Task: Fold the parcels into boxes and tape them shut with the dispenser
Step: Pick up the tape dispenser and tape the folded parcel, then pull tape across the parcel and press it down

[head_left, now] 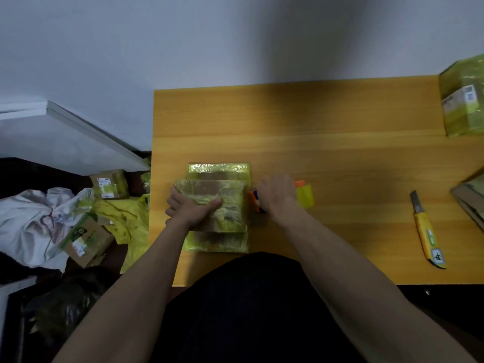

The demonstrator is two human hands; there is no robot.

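The left hand (192, 206) lies flat, fingers relaxed, pressing the top of a squat cardboard box (222, 205) wrapped in crinkled yellow-green tape. The right hand (275, 195) wraps around an orange tape dispenser (255, 201) touching the box's right wall. A yellow-handled knife (427, 231) lies well right on the smooth wooden table (314, 142).

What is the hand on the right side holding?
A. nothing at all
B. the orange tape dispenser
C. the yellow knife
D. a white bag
B: the right hand grips the orange tape dispenser beside the box, while the yellow knife lies untouched farther right on the table.
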